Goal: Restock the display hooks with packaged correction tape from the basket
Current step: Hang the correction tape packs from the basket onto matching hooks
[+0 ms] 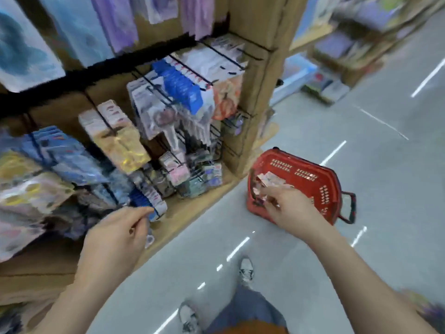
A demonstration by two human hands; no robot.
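The right hand [289, 208] is down in the red basket [313, 174]. Its grip is closed, fingers and thumb pinching a pinkish clutch of packs of correction tape [267, 183] that lie in the basket's near corner. The basket stands on the floor [385, 189], just beside the end of the shelving. The left hand [120, 235] hangs at the lowest row of the display hooks [102, 118], fingers curled and thumb against forefinger by a blue pack [142, 203]. Blur hides whether that grip holds anything. Most hooks above hang well filled. I judge the restocking to be midway: packs are left in the basket, and this handful is not yet hung.
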